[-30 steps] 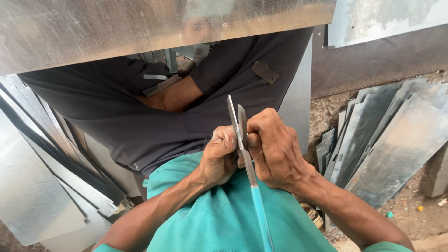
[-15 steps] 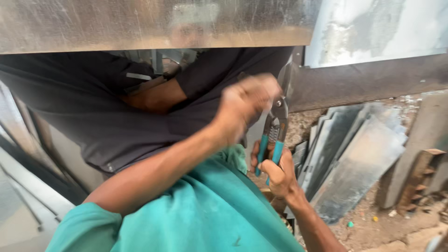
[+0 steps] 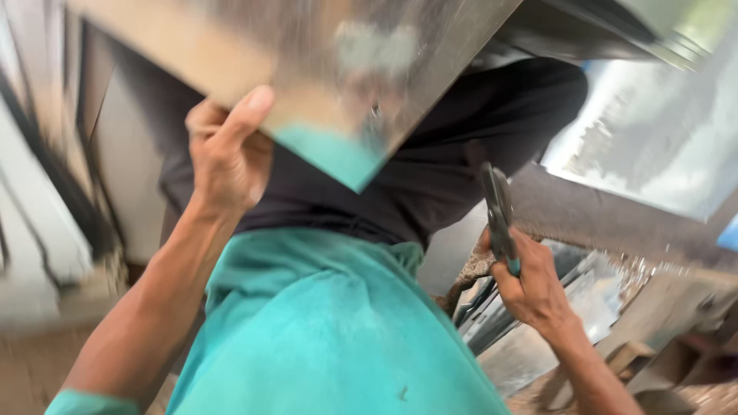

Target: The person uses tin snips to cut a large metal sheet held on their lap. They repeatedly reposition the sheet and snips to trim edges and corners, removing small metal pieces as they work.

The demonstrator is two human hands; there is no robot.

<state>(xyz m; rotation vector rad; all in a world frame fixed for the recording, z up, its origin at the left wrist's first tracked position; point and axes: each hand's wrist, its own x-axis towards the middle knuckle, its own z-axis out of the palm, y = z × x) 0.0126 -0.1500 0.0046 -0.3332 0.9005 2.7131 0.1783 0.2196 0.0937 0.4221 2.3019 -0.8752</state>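
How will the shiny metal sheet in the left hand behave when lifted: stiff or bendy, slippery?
The metal sheet looks thin, so it will probably flex somewhat. Its glossy, reflective face suggests it may slip; the left hand grips it at the edge with the thumb. The pointed corner and bare edges could cut.

Daylight falls on a cluttered workshop corner. Flat metal sheets [image 3: 46, 223] lean in a stack on the left, blurred. On the right, more grey sheet offcuts [image 3: 538, 338] lie piled on a dirt floor [image 3: 692, 396], beside rough wooden blocks [image 3: 630, 357].
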